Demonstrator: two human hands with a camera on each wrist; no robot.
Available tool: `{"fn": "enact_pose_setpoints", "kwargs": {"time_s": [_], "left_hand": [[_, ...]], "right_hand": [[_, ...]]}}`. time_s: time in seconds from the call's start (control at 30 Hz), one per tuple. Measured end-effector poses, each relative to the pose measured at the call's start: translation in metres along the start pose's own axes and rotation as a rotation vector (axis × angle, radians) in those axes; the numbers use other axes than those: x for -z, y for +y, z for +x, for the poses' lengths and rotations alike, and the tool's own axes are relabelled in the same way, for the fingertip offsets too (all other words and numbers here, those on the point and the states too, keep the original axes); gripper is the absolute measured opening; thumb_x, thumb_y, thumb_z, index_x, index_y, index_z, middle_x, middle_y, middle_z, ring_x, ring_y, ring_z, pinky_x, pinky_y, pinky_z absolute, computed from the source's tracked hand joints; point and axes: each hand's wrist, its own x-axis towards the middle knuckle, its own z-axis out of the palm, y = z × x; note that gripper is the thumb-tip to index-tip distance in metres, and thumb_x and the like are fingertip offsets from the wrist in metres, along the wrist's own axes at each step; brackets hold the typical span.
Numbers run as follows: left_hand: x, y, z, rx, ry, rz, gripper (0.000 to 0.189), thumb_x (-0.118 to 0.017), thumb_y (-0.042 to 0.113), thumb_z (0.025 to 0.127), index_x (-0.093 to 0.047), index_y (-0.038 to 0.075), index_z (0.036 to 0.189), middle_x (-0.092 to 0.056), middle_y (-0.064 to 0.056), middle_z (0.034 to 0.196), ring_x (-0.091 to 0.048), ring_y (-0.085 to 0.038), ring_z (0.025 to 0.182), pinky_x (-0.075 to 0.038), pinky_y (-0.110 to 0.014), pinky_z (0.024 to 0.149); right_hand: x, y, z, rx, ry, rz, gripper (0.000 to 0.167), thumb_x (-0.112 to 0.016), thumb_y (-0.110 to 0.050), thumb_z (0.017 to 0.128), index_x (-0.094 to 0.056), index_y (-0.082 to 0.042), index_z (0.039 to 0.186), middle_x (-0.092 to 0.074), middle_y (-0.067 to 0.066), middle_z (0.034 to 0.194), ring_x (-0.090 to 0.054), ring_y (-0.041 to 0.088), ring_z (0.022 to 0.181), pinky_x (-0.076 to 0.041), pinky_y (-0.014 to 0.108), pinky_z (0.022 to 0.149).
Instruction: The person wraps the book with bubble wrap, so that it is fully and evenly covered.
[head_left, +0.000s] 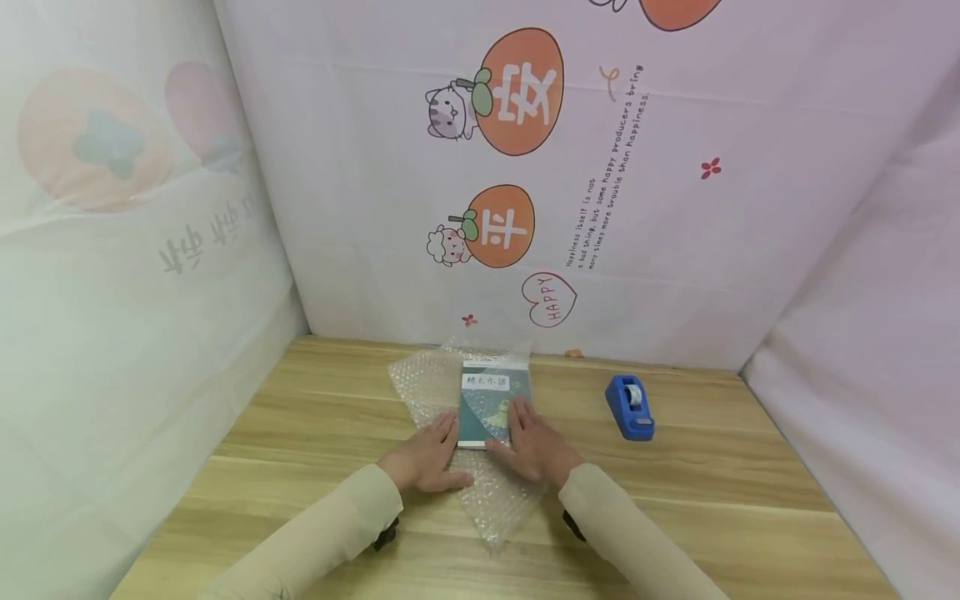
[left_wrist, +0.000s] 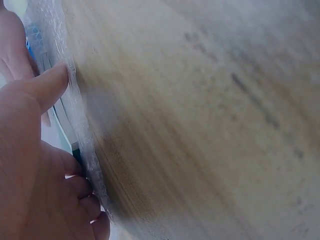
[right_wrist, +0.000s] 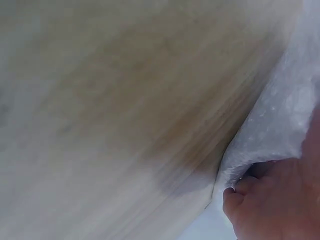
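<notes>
Where the L side cloth (head_left: 112, 350) hangs, a faded orange fruit print shows thru, w/ a pinkish one next to it. Back cloth (head_left: 360, 208) runs behind the wood table (head_left: 720, 483), w/ orange fruits, a cat, a lamb & a HAPPY heart on it.

Coming in from bottom L is a cream sleeve (head_left: 322, 525), dark strap (head_left: 386, 533) by its cuff. Its L hand (head_left: 426, 454) rests on the bubble wrap (head_left: 495, 500), fingers close tog., tips along the book's L edge; thumb stands apart, pointing R, on the wrap. L wrist cam has that thumb tip at the wrap's edge, fingers slightly bent beside the book.

Book (head_left: 472, 412), dk green w/ a white title label, lies flat on the wrap, approx. mid-table, btwn both hands. A clear flap of wrap slants over part of its cover; more wrap sticks out top L & down toward the person.

R hand (head_left: 542, 446) presses the flap on the book's R side: fingers close tog., thumb apart, reaching L near the book's lower edge. R wrist cam has bent fingertips by a raised wrap fold; can't tell if they pinch it.

Farther R, apart from hands & book, a blue tape dispenser (head_left: 632, 417) stands upright, tape roll (head_left: 633, 394) in it. R side cloth (head_left: 862, 375), pale, closes off that end.
</notes>
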Motion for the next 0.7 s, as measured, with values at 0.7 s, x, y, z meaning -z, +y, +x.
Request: {"fn": "enact_pose_setpoints", "kwargs": {"time_s": [0.7], "left_hand": [[0.006, 0.008, 0.0, 0.044, -0.028, 0.013, 0.101, -0.062, 0.061, 0.1, -0.027, -0.011, 0.162, -0.021, -0.028, 0.174, -0.021, -0.04, 0.164, -0.026, -0.049, 0.134]], "right_hand": [[0.0, -0.005, -0.044, 0.125, -0.057, -0.084, 0.092, -0.038, -0.067, 0.108, -0.021, 0.002, 0.167, -0.016, 0.023, 0.176, -0.019, 0.038, 0.165, -0.028, 0.051, 0.132]]}}
